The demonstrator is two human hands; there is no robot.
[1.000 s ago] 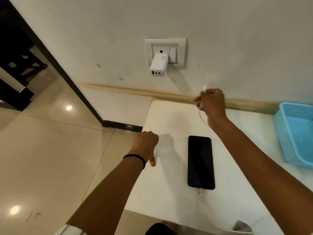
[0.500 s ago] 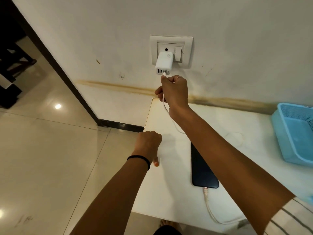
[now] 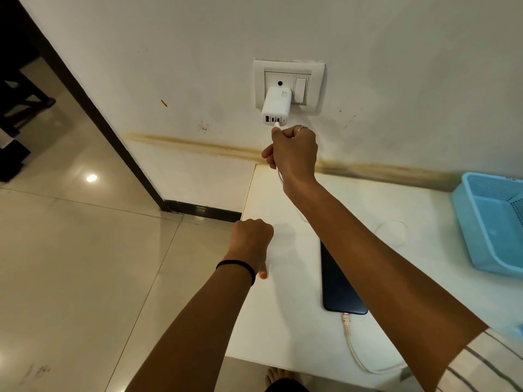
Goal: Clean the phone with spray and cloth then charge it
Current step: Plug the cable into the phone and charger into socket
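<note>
The right hand pinches the thin white charging cable at the underside of the white wall charger block. The left hand rests fisted on the white worktop, empty. The dark flat phone lies there, cable attached.

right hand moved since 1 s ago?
Yes. The right hand went up and left from beside the table's back edge to just under the wall charger.

Right hand raised, arm stretched forward and up, fingers curled in fist, thumb and forefinger pinched together at top, ring on one finger. Left hand lower, nearer body, loosely fisted, knuckles up, thin black band on wrist.
</note>
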